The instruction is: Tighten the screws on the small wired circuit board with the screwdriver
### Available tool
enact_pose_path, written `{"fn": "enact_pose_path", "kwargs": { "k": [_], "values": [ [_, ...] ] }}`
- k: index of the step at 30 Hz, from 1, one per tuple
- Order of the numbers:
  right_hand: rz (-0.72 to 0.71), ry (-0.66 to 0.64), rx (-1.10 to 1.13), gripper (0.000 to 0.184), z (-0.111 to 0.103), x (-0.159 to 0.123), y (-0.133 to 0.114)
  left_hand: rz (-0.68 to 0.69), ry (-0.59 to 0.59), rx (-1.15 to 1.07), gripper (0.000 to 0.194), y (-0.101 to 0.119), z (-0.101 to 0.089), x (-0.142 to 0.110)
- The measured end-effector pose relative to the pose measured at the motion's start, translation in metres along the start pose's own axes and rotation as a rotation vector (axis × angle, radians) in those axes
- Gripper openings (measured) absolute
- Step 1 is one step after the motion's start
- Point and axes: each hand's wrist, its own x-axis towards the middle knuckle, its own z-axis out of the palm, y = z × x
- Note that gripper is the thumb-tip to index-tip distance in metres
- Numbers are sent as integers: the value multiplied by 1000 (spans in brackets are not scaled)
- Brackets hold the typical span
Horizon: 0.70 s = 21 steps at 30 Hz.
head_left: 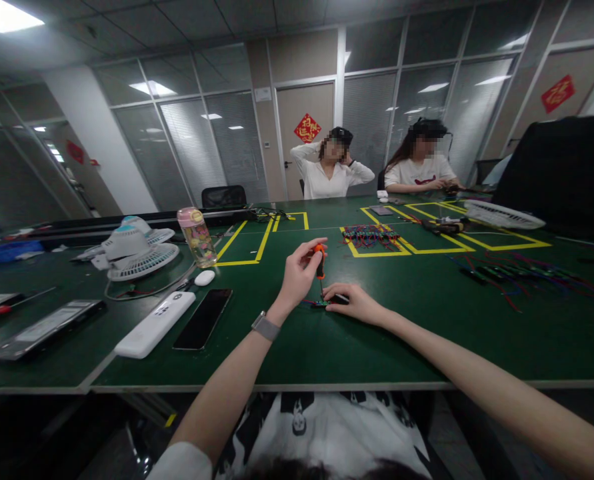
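Note:
Upright in my left hand (301, 270) is a screwdriver (320, 265) with an orange and black handle, its shaft pointing down. The tip meets a small green circuit board (319, 304) lying on the green table. My right hand (354, 303) rests on the table with its fingertips closed on the board's right side. A dark piece (343, 299) shows under those fingers; I cannot make out what it is. Thin wires run from the board's left end.
To the left lie a black phone (204, 319), a white power bank (157, 323), a white case (205, 278), a bottle (197, 237) and a fan (144, 260). Wired boards (371, 235) sit ahead, more boards (527, 273) at right. Two people (333, 167) sit across the table.

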Motion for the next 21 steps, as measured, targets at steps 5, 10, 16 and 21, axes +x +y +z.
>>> {"fn": "enact_pose_path", "kwargs": {
  "k": [5, 10, 16, 21],
  "values": [
    [23, 5, 24, 20, 1, 0, 1, 51, 51, 98, 18, 1, 1, -2],
    [26, 18, 33, 20, 1, 0, 0, 83, 41, 151, 27, 0, 1, -2],
    [22, 10, 17, 19, 0, 0, -2, 4, -1, 36, 32, -1, 0, -2],
    [29, -5, 0, 20, -1, 0, -5, 91, 75, 200, 22, 0, 1, -4]
  ]
}}
